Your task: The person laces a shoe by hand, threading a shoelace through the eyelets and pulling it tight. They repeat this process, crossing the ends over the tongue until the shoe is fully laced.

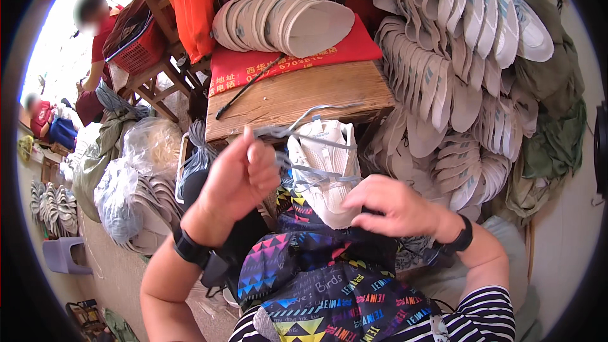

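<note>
A white mesh shoe upper (323, 164) rests toe-down against my lap, at the front edge of the wooden bench. Grey-blue shoelace (316, 176) crosses its front, and a loose length runs up towards the bench top. My left hand (247, 164), raised left of the upper, has its fingers closed on the shoelace. Beside the toe, my right hand (396, 206) has bent fingers with a gap between thumb and forefinger. Its fingertips are at the upper's right edge; nothing shows gripped in them.
On the wooden bench (304, 98) are a red cloth (244, 75), a dark thin tool (247, 92) and a row of nested uppers (272, 24). Stacked uppers (437, 76) pile high at right. Plastic bags (136, 158), a purple stool (63, 254) and two people are at left.
</note>
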### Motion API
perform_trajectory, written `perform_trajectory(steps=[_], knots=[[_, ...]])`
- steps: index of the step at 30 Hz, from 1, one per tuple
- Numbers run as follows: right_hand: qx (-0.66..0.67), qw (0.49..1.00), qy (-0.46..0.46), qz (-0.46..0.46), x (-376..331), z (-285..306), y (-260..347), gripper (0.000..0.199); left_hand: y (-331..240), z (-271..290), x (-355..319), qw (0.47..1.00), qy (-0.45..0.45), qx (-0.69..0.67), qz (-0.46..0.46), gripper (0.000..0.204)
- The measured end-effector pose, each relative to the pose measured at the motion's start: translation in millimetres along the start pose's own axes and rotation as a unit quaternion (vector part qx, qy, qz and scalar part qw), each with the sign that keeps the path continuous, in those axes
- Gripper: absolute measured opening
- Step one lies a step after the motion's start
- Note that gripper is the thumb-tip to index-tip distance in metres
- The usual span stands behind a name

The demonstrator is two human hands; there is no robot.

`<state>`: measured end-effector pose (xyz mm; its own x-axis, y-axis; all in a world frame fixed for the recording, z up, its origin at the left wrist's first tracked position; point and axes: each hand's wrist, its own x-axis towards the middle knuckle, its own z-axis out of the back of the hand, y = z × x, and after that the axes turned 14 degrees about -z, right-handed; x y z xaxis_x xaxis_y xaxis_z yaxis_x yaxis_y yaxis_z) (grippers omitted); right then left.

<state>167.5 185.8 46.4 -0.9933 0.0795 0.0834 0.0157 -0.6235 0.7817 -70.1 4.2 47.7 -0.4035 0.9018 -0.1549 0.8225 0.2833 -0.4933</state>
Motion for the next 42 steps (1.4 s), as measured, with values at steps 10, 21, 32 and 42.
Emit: perform_trajectory(steps=[10,21,32,42], knots=[[-0.147,0.989,-0.007,0.036,-14.6,-37.2,7.0,0.020,-99.0,-143.0,15.0,0.914,0.373,0.057,-0.147,0.046],[-0.093,0.983,-0.093,-0.124,32.1,-34.4,-12.7,0.016,-63.8,-110.4,14.5,0.952,0.229,0.119,-0.164,0.047],[-0.167,0.977,-0.052,-0.123,55.2,-56.4,-24.9,0.019,-72.9,-123.4,8.8,0.949,0.279,0.050,-0.141,0.044],[0.251,0.945,0.034,-0.207,70.1,-22.6,-8.1,0.022,-94.5,-102.4,-9.5,0.959,0.192,0.041,-0.205,0.032]])
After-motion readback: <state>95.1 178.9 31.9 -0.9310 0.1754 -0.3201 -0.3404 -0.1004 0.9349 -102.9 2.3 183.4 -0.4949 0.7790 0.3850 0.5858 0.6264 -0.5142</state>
